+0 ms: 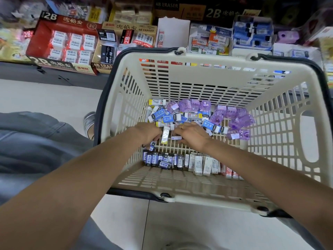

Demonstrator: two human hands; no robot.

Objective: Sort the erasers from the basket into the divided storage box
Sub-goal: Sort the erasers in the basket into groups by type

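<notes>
Head view: cream basket (277, 83) on the floor, near the shelf of eraser boxes (61, 46). Both hands reach inside. Left hand (147, 132) has fingers curled round small blue-labelled erasers (152, 144). Right hand (192, 134) lies palm down on the loose erasers (171, 118); its grasp cannot be told. Purple erasers (232, 114) lie far right; rows (180, 161) stand along the near wall.

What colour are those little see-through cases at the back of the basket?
Purple cases, translucent, heaped in the cream basket; the head view shows them.
</notes>
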